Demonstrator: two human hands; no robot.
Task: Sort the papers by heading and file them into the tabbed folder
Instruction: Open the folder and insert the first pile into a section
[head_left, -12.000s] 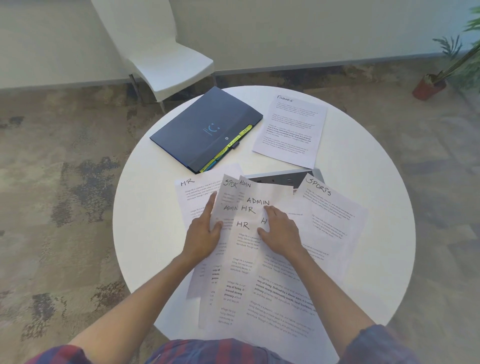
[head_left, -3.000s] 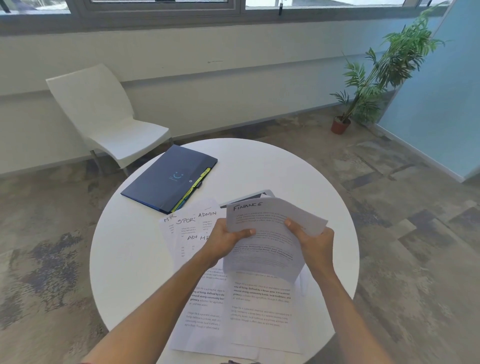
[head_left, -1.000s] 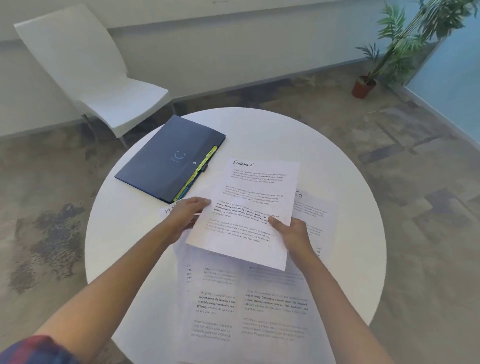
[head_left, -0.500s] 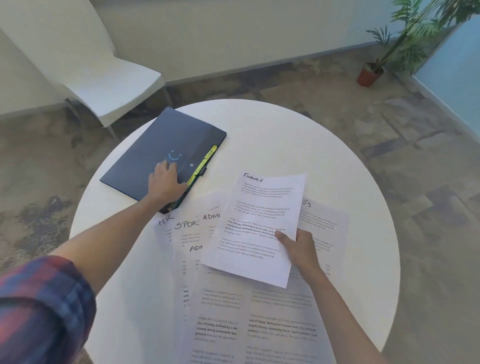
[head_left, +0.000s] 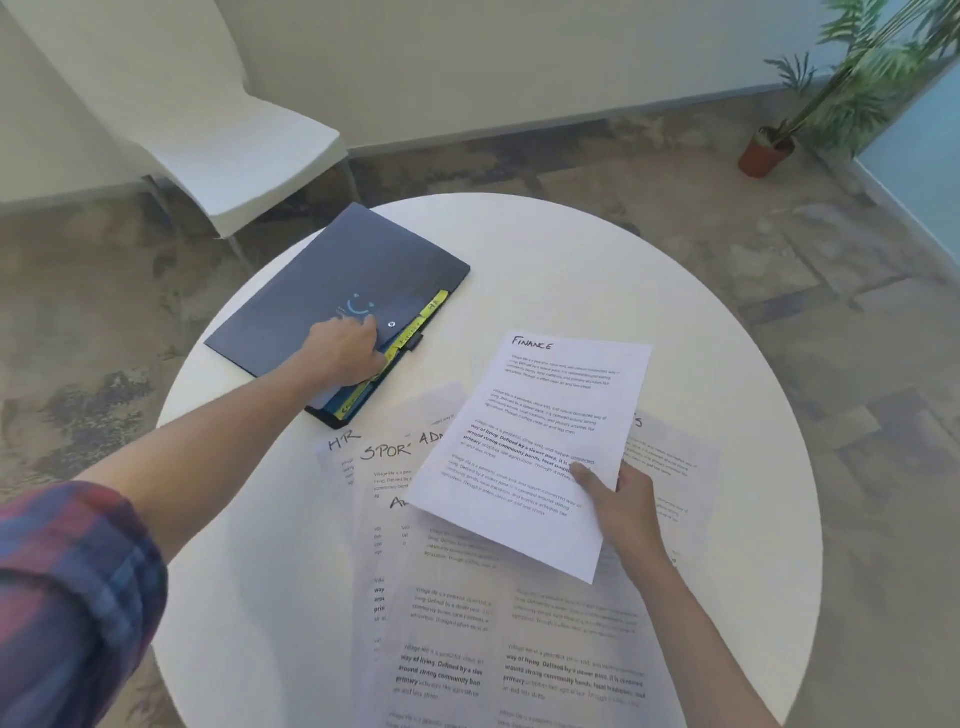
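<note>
We see a round white table (head_left: 545, 270) from above. The right hand (head_left: 621, 501) pinches the lower right corner of the sheet headed FINANCE (head_left: 540, 441), thumb on top and fingers beneath, and holds it over the spread papers (head_left: 467, 613) headed HR, SPORTS and ADMIN. The left hand (head_left: 345, 351) rests on the dark blue folder (head_left: 322, 296) at the table's far left, its fingers curled at the cover's edge by the yellow tabs (head_left: 415, 326); we cannot tell whether they grip it. A white chair (head_left: 218, 135) and a potted plant (head_left: 831, 93) stand beyond.
</note>
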